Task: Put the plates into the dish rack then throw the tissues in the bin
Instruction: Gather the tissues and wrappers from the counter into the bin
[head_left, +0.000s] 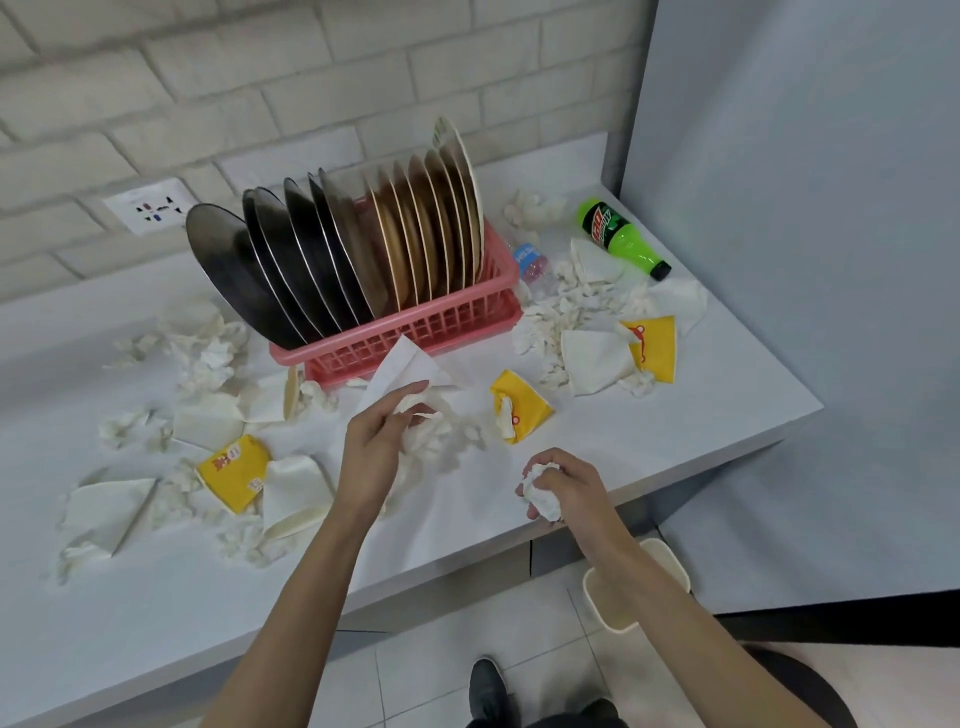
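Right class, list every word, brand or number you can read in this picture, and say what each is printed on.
"Mountain Dew": label of the green bottle, which lies on its side.
Clear bottle beside the rack: white letters on a blue label, too blurred to read.
Yellow packets: red and white print, too small to read.
Back plate: green print, blurred.

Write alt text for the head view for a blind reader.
The left hand grips loose tissues on a white counter while the right hand holds a crumpled tissue near its front edge. Behind, a pink dish rack stands full of upright plates, scattered tissues lie around, and a cream bin sits on the floor below.
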